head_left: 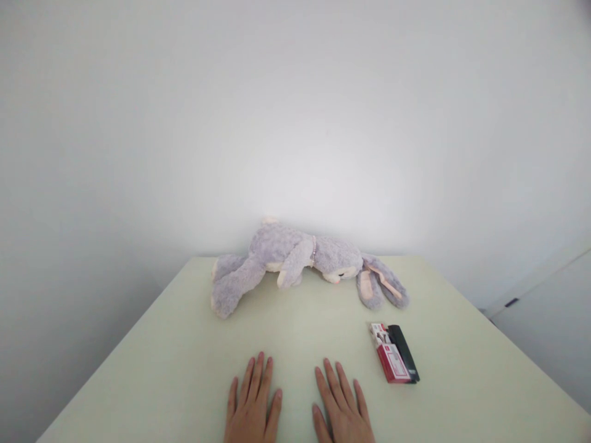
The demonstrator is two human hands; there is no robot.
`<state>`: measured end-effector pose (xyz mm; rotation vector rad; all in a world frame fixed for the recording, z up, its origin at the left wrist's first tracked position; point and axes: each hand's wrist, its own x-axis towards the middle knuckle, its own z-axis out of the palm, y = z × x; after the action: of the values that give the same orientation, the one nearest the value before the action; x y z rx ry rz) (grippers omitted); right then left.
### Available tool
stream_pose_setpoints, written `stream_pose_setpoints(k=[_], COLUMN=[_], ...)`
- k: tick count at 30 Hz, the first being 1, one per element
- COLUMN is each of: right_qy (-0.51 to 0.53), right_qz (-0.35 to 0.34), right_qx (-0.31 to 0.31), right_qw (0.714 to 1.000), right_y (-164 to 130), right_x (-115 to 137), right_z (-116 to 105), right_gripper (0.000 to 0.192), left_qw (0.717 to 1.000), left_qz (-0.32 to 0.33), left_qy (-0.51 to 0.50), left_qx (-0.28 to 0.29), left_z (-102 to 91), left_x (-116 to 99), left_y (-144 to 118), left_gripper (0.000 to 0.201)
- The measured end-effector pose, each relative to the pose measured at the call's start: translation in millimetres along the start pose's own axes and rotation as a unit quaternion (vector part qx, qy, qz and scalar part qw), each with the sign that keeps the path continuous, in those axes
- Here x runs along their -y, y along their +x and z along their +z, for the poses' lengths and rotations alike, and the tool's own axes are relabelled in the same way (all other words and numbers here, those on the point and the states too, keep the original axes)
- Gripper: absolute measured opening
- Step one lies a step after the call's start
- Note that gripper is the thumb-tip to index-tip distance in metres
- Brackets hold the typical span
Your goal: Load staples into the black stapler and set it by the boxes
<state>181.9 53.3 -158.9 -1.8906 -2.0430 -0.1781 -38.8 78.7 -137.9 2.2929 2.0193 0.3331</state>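
Red-and-white box [391, 363]: pale label on top, framed in red, small red mark at its far end, printed lines; too small and blurred to read. Smaller white box [379, 334] also carries red print and a dark picture, wording illegible.

Red-and-white box lies on the counter [161, 369], right of the middle, between the right edge and the right hand [342, 409]; near that grip, a little beyond its fingertips, not touched. Right grip has nothing in it: palm down on the counter, fingers straight and apart. Left hand [252, 406] the same, flat, thumb spread inward.

Box oblong, red sides, set aslant. White box abuts its far end, as best can be told. Black stapler [404, 354], long and narrow, lies along their right side.

Farther out, a lilac toy rabbit [286, 246] on its side along the far edge: feet toward the far left corner, long pink-lined ears toward the far right corner, beaded band at the neck. Pale wall [295, 111] behind.
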Motion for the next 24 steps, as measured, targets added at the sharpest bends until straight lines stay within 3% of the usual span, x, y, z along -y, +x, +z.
stream_pose_setpoints(k=[6,8,10,12,14,17,19,20,22,24], right_qy=[0.055,0.110,0.205,0.324,0.411,0.428,0.401,0.394,0.409,0.435], right_qz=[0.022,0.015,-0.015,-0.021,0.062,0.210,0.313,0.350,0.364,0.335], right_qx=[0.050,0.114,0.200,0.242,0.185,0.068,0.014,0.025,0.073,0.110], right_qw=[0.997,0.987,0.958,0.914,0.891,0.876,0.861,0.849,0.834,0.829], right_y=[4.9,11.5,20.1,28.7,35.4,42.3,47.4,50.7,59.4,69.3], right_x=[0.9,-6.2,-22.0,-48.1,-84.1,-147.0,-182.9,-195.8,-208.4,-203.7], right_z=[-7.5,-21.2,-43.8,-72.0,-98.8,-123.0,-125.7,-124.0,-117.6,-110.5], right_gripper=[0.063,0.066,0.069,0.063,0.056,0.058,0.069,0.073,0.078,0.078], left_qw=[0.999,0.997,0.995,0.990,0.974,0.941,0.923,0.921,0.919,0.920], left_qz=[0.010,-0.005,-0.022,-0.007,0.038,0.052,0.045,0.046,0.057,0.066], left_qy=[-0.016,-0.035,-0.075,-0.141,-0.218,-0.312,-0.350,-0.355,-0.356,-0.349], left_qx=[-0.046,-0.064,-0.061,-0.019,0.051,0.124,0.152,0.155,0.160,0.165], left_z=[0.9,-0.2,-2.6,-6.6,-12.3,-22.3,-28.1,-30.3,-33.6,-36.3], left_x=[2.5,-3.0,-18.3,-45.0,-80.6,-139.1,-174.1,-188.9,-211.6,-222.3], left_y=[-1.8,-1.9,0.2,4.8,11.8,26.5,40.5,48.9,67.2,84.1], left_gripper=[0.059,0.056,0.052,0.051,0.053,0.056,0.058,0.059,0.062,0.063])
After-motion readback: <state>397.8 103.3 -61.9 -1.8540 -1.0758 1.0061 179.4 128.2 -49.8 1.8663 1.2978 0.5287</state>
